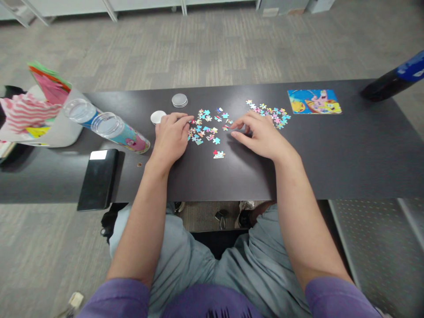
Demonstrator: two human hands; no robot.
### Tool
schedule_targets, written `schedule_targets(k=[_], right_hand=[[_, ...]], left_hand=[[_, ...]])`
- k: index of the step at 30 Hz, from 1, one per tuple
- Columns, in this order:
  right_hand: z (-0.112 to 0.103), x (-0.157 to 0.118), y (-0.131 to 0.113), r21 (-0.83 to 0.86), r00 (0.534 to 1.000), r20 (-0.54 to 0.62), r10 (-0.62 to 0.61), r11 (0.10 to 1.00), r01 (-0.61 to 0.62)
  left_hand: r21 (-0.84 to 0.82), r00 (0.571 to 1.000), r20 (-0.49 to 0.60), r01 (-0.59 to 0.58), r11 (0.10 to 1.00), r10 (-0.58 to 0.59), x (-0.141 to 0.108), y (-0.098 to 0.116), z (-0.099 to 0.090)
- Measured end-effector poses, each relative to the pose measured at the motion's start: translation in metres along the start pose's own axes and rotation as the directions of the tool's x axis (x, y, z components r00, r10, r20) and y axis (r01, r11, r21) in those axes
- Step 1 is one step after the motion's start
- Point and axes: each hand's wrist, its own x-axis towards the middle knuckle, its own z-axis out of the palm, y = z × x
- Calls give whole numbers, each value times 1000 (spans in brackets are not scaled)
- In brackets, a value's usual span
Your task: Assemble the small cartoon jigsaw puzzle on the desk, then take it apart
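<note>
Loose jigsaw pieces [206,128] lie spread on the dark table between my hands. My left hand [172,136] rests at the left edge of this spread, palm down and fingers loosely bent, its fingertips close to a red piece. Over the table on the other side, my right hand [260,134] is open, thumb and forefinger apart near a few pieces. A second heap of jigsaw pieces [280,117] sits behind it, partly covered by the hand. Nearer to me, a small cluster of pieces with a red spot [218,154] lies apart, seemingly joined.
A cartoon picture card [314,102] lies at back right, near a dark bottle [394,77]. Round lids [179,100] and a white disc [158,117] are by my left hand. Leftward are two clear-topped tubes [127,134], a black phone-like box [98,179] and a white bin [71,132].
</note>
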Motion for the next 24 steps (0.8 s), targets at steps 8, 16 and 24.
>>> schedule_targets(k=[8,16,24], right_hand=[[-8,-2,-7,22,998,34,59,998,-60],[-7,0,-4,24,998,45,50,998,-51],[-4,0,-15,-124,998,23,58,991,-55]], left_hand=[[-79,999,-43,20,997,-24,6,-24,5],[-68,999,14,-47,997,48,0,-27,7],[-104,995,64,-65,992,72,1,-10,2]])
